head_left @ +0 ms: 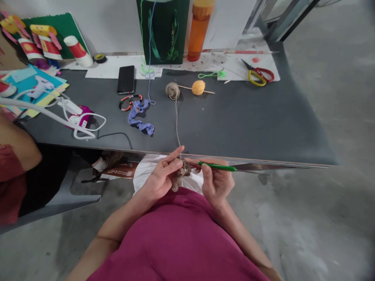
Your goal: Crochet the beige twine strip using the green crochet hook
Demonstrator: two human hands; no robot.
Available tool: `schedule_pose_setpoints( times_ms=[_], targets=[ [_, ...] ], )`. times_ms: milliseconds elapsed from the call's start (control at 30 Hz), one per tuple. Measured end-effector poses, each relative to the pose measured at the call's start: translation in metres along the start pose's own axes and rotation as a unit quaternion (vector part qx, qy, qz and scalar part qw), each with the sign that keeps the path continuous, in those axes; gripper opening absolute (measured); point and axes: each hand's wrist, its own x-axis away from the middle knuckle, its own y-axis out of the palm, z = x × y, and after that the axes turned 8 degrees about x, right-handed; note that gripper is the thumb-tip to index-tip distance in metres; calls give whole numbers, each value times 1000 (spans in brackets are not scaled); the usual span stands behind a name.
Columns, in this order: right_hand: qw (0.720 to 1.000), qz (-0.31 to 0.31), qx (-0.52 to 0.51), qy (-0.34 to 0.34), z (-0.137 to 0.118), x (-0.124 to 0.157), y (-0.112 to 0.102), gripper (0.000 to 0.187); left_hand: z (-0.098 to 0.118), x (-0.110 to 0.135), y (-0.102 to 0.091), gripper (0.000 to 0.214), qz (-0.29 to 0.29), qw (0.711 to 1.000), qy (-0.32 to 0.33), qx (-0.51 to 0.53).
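In front of my lap, my left hand (162, 175) pinches a small piece of brown-grey crochet work (176, 183), its index finger stretched up beside the yarn. My right hand (218, 181) grips a crochet hook (218, 166) by its green handle, the tip pointing left at the crochet work. Whether the tip sits inside a stitch is too small to tell. A strand of beige yarn (177, 125) runs from the work over the table edge to a beige yarn ball (172, 91). Next to that ball, a yellow yarn ball (198, 88) sits on a thin wooden stick.
Blue-purple crochet work (140, 119) and a beaded bracelet (125, 103) lie left on the table (249, 117), near a phone (126, 79). Scissors (259, 76) lie at the back right. An orange bottle (200, 33) and a green bag (164, 33) stand behind. Another person's arm (19, 144) is at left.
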Motion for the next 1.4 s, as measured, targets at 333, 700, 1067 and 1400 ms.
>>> schedule_pose_setpoints(
  times_ms=[333,700,1067,1400],
  targets=[
    [977,-35,-164,131,-4,-1,15,9,-5,5,10,46,-57,994,86,-40],
    [995,7,-24,-92,-7,-2,13,29,-9,6,10,56,-21,995,101,-12],
    [995,54,-25,78,-7,7,10,11,-7,5,0,59,-48,998,32,-2],
    [958,-31,-214,186,-3,-3,9,15,-2,3,-1,41,-75,997,4,2]
  ],
)
